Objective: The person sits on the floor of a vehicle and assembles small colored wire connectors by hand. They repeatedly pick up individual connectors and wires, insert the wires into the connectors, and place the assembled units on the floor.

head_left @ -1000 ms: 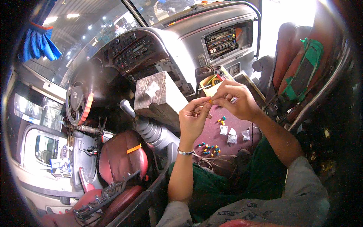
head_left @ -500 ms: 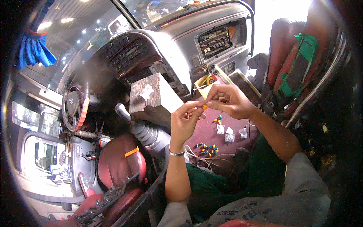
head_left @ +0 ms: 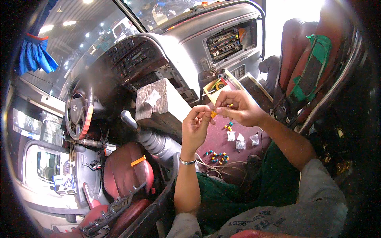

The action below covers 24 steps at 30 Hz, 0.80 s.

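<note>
Pinching a small orange piece [head_left: 213,114] between thumb and fingertips, the left hand [head_left: 197,123] was found raised near the centre of the view, closed on that piece, with a metal bracelet [head_left: 187,162] noted on the wrist below it. The right hand [head_left: 237,107] was seen just beside it at three o'clock, its fingers likewise closed on the other end of the same orange piece, so that the two hands met over it; what kind of part it was could not be told at this size. Behind the right hand, at twelve o'clock, a yellow card packet [head_left: 216,86] was recorded against the grey dashboard [head_left: 186,51], in which an uncovered fuse panel [head_left: 226,41] was observed at about one o'clock. A block of wood [head_left: 158,105] was noted at nine o'clock of the hands, resting above the gear lever [head_left: 129,118] and its ribbed boot. Below the hands, at six o'clock, a scatter of small coloured fuses [head_left: 219,157] was seen lying on a maroon surface [head_left: 222,139], with a few small clear bags [head_left: 240,141] near them at five o'clock and pale wires [head_left: 210,168] trailing at the lower edge of that scatter. The steering wheel [head_left: 79,115] was recorded far off at nine o'clock, and a red seat [head_left: 127,174] at seven o'clock.
</note>
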Each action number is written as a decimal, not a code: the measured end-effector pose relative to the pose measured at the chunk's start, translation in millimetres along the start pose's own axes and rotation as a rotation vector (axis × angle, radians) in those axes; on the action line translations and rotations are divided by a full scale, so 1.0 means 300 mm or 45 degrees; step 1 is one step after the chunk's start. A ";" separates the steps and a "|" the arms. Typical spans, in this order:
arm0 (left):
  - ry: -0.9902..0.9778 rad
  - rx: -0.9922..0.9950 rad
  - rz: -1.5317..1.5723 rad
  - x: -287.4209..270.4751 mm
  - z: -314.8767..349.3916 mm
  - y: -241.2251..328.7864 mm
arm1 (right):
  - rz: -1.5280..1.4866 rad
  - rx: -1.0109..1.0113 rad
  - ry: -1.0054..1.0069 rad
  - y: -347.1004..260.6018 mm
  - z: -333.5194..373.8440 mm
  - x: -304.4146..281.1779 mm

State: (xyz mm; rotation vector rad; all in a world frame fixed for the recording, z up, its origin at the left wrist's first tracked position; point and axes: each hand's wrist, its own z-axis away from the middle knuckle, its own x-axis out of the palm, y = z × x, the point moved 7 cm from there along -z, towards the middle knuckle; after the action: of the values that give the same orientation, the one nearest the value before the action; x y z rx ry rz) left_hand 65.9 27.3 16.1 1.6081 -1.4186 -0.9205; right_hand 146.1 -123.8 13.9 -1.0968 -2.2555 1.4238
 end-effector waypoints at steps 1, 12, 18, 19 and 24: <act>-0.001 -0.022 -0.020 0.002 0.002 -0.001 | 0.000 0.012 -0.002 -0.003 -0.002 0.001; -0.067 -0.013 -0.013 0.057 -0.004 0.011 | -0.249 0.168 0.052 -0.053 -0.015 0.025; -0.070 0.011 0.016 0.053 -0.004 0.016 | -0.336 0.300 0.087 -0.027 -0.008 0.036; -0.069 0.012 0.001 0.051 -0.004 0.017 | -0.315 0.283 0.087 -0.024 -0.009 0.037; -0.078 0.007 -0.094 0.044 -0.011 0.026 | -0.312 0.182 0.117 0.015 -0.008 0.036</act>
State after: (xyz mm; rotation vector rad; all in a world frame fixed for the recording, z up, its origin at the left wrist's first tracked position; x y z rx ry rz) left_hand 67.0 14.2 24.3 1.6585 -1.4118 -1.0172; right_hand 142.1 -113.4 9.4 -0.7942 -2.1035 1.3800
